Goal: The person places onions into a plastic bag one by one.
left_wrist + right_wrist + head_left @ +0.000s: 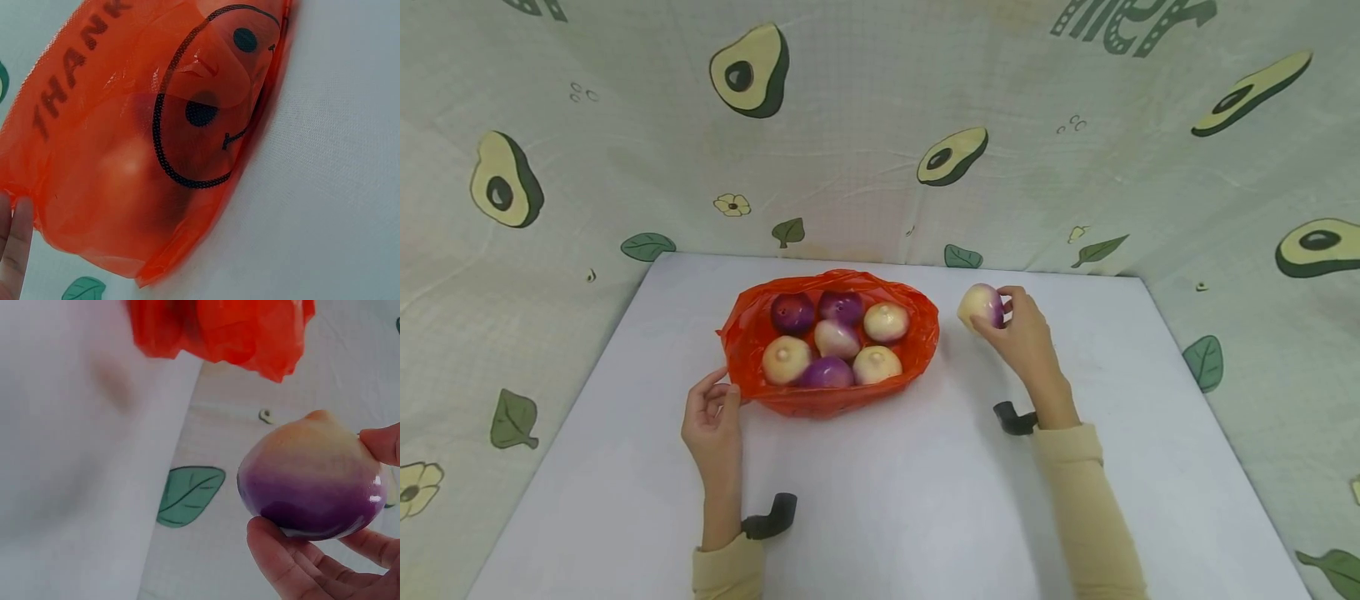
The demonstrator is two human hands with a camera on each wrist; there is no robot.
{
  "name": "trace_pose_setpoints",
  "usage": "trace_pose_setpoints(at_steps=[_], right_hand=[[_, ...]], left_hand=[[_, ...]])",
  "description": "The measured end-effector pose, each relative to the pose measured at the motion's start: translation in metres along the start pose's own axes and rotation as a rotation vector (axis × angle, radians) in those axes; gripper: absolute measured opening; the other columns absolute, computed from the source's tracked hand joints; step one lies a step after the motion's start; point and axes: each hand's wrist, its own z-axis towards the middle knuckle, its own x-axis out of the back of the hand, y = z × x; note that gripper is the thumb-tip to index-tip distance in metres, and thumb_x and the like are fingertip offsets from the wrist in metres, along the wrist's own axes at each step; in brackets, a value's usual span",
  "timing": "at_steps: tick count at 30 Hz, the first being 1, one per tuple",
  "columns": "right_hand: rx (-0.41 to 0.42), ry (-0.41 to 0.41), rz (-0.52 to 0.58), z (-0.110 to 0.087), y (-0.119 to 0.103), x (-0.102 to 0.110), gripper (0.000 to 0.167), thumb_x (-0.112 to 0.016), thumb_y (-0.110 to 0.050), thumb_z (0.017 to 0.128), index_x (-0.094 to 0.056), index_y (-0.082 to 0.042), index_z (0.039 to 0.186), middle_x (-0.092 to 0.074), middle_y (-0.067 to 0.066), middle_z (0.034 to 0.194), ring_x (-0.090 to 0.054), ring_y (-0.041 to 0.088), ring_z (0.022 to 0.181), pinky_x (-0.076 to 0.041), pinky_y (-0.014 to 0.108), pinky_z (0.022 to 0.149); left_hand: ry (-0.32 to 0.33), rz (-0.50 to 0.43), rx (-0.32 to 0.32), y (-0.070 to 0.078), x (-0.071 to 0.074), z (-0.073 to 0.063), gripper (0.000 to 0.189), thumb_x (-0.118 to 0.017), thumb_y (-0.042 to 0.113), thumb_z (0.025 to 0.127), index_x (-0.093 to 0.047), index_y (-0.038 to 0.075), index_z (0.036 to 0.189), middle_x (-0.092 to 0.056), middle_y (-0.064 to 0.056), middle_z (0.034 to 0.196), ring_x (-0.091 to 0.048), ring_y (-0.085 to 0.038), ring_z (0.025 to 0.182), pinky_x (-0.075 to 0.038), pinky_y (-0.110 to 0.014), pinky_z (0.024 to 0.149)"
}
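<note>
My right hand (1022,333) holds a glossy cream-and-purple turnip (981,307) between thumb and fingers, to the right of the bag. In the right wrist view the turnip (312,481) shows a cream end with a small nub and a purple lower half. An orange-red plastic bag (820,404) lies with its mouth spread wide, several more turnips (837,339) inside, some purple, some cream. My left hand (713,417) pinches the bag's rim at its near left corner. In the left wrist view two fingers (17,231) show at the bag's edge.
Everything sits on a white table (895,483). Behind and beside it hangs a pale cloth (865,100) printed with avocados and leaves. Black wrist mounts (772,517) stick out inward from both wrists. Dark lettering and a smiley face (194,112) mark the bag's side.
</note>
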Motion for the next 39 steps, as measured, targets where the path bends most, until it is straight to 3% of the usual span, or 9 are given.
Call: trace_pose_setpoints(at_steps=[9, 22, 29, 39], right_hand=[[0.055, -0.008, 0.061, -0.016, -0.034, 0.001, 0.063, -0.066, -0.04, 0.083, -0.04, -0.008, 0.13, -0.052, 0.013, 0.107, -0.055, 0.025, 0.088, -0.056, 0.039, 0.076], [0.176, -0.137, 0.057, -0.024, -0.065, -0.021, 0.059, -0.068, -0.036, 0.082, -0.043, -0.009, 0.127, -0.053, 0.009, 0.107, -0.057, 0.022, 0.091, -0.057, 0.036, 0.076], [0.208, -0.2, -0.051, -0.026, -0.074, -0.043, 0.059, -0.066, -0.041, 0.083, -0.043, -0.01, 0.127, -0.051, 0.011, 0.123, -0.055, 0.028, 0.111, -0.052, 0.042, 0.09], [0.283, -0.192, -0.206, -0.028, -0.079, -0.059, 0.055, -0.066, -0.036, 0.084, -0.048, -0.004, 0.125, -0.058, 0.017, 0.112, -0.06, 0.03, 0.101, -0.053, 0.041, 0.088]], left_hand=[[0.0, 0.001, 0.015, 0.0, -0.001, 0.0, 0.029, -0.055, 0.004, 0.09, -0.056, -0.008, 0.116, -0.058, -0.002, 0.086, -0.057, -0.012, 0.073, -0.052, -0.013, 0.074], [0.003, 0.029, 0.019, 0.001, -0.001, -0.001, 0.029, -0.056, 0.006, 0.09, -0.057, -0.007, 0.116, -0.058, -0.006, 0.086, -0.057, -0.011, 0.073, -0.051, -0.01, 0.073], [0.0, 0.027, 0.019, -0.001, 0.0, -0.001, 0.029, -0.056, 0.007, 0.09, -0.057, -0.007, 0.116, -0.059, -0.005, 0.087, -0.057, -0.01, 0.073, -0.051, -0.01, 0.073], [0.0, 0.018, 0.028, -0.002, 0.001, 0.0, 0.029, -0.056, 0.006, 0.09, -0.057, -0.007, 0.116, -0.058, -0.005, 0.086, -0.058, -0.01, 0.072, -0.052, -0.012, 0.073]])
